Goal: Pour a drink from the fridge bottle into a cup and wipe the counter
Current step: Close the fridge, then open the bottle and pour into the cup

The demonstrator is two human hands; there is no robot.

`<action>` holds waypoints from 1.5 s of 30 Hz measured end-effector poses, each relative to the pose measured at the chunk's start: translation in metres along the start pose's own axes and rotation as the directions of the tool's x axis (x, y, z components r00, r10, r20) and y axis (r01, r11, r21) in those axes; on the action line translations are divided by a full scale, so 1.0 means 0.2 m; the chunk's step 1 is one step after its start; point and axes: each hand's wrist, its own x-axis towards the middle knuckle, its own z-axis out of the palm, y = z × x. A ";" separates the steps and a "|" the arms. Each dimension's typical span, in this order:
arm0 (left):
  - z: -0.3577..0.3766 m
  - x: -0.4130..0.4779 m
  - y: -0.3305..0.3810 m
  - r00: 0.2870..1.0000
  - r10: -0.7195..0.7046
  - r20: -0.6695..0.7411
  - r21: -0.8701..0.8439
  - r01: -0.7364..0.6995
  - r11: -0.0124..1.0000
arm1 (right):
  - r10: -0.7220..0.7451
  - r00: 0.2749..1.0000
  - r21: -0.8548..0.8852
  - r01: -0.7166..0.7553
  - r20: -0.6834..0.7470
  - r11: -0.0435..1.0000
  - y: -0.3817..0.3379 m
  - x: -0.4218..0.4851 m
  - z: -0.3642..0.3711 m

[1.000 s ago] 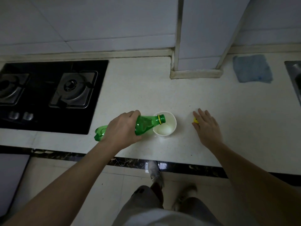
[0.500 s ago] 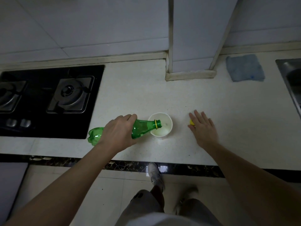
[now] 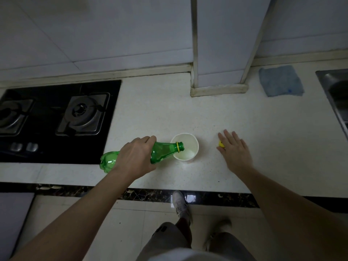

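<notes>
Kitchen worktop (image 3: 160,110), pale and speckled, seen from above; dim light.

1. Green bottle (image 3: 165,150): lower centre of frame, uncapped, yellow ring at the neck. Tipped close to level, base to the left, mouth to the right and over the near-left rim of the cup.
2. Left hand (image 3: 136,157): wrapped round the bottle's middle from above, fingers (image 3: 148,138) curled over the far side and gripping it. Forearm in from the lower left corner.
3. Cup (image 3: 192,146): white, upright on the worktop, just right of the left hand. Something pale at the bottom; whether liquid is running from the bottle cannot be told.
4. Right hand (image 3: 235,153): right of the cup and apart from it, palm down on the worktop, fingers (image 3: 228,136) straight and slightly spread, holding nothing.
5. Yellow cap (image 3: 221,144): on the worktop at the left edge of the right hand, partly covered by it.
6. Blue cloth (image 3: 280,81): flat on the worktop, upper right, well apart from both hands, near the back wall.
7. Sink (image 3: 333,91): steel, cut off by the right edge, just right of the cloth.
8. Gas hob (image 3: 56,119): black glass, two burners, left of frame, set into the worktop; two knobs along its near side.
9. Tiled column (image 3: 218,53): upper centre, standing out from the back wall onto the worktop.
10. Floor (image 3: 141,223): glossy tiles along the bottom, with legs and a pale shoe (image 3: 179,204) in view.
</notes>
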 end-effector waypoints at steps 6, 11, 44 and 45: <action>0.00 -0.01 0.00 1.000 -0.003 0.010 -0.011 0.003 1.000 | -0.011 0.999 -0.004 0.011 -0.030 1.000 0.01 0.00 0.01; 0.01 -0.01 0.00 1.000 0.000 -0.001 -0.010 0.000 1.000 | -0.009 1.000 -0.008 0.008 -0.026 1.000 0.01 0.00 0.01; -0.03 0.03 -0.02 0.999 -0.013 0.052 0.009 0.012 1.000 | -0.004 0.998 -0.015 0.003 -0.056 1.000 0.01 0.00 0.04; -0.03 0.03 -0.02 0.998 -0.013 0.058 0.012 0.012 1.000 | 0.000 0.998 -0.009 -0.001 -0.059 1.000 0.01 0.00 0.04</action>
